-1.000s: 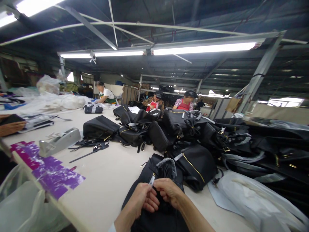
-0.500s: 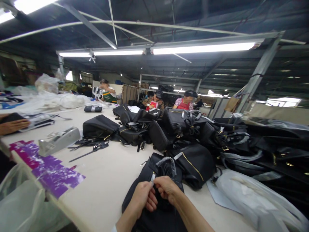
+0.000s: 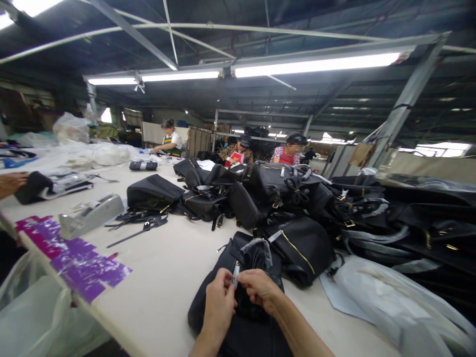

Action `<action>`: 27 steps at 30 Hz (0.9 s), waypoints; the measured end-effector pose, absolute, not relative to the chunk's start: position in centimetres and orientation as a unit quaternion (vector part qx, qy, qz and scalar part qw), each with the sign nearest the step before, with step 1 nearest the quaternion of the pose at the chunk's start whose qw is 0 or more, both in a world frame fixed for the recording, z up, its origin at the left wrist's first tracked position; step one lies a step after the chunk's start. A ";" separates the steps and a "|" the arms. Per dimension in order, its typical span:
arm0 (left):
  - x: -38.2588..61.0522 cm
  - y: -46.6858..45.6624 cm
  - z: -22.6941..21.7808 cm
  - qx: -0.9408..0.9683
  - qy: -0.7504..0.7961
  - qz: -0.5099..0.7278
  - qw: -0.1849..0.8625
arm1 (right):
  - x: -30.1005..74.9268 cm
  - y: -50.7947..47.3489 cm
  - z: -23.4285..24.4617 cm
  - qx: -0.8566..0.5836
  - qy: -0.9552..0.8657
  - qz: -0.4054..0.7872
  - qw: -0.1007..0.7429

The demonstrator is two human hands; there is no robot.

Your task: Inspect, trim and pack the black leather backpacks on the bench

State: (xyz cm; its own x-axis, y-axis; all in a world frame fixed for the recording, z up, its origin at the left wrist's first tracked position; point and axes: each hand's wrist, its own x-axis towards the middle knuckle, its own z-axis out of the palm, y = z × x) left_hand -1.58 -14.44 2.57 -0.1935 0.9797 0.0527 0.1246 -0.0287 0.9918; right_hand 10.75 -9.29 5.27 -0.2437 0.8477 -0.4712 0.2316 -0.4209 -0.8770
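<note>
Pinching a white-wrapped zipper pull (image 3: 235, 271) between the curled fingertips of the left hand (image 3: 219, 300) and the right hand (image 3: 261, 289), over the front of a black bag (image 3: 250, 333) lying on a pale table (image 3: 148, 297). Flanked on the right by a second black bag (image 3: 315, 242) with a gold zipper (image 3: 298, 251) and by cloudy plastic (image 3: 394, 293), and backed by a heap of more black bags (image 3: 241, 206). Framed at left by a grey tape dispenser (image 3: 92, 216), purple patches (image 3: 87, 270) on the table and, at the edge of view, a co-worker's hand (image 3: 13, 184) beside a dark bundle (image 3: 35, 188); at the back, by co-workers in aprons (image 3: 286, 157).
</note>
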 end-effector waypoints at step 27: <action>-3.8 -14.7 4.6 0.527 0.574 0.393 0.488 | 12.3 -9.5 5.8 -0.610 -0.632 0.385 0.283</action>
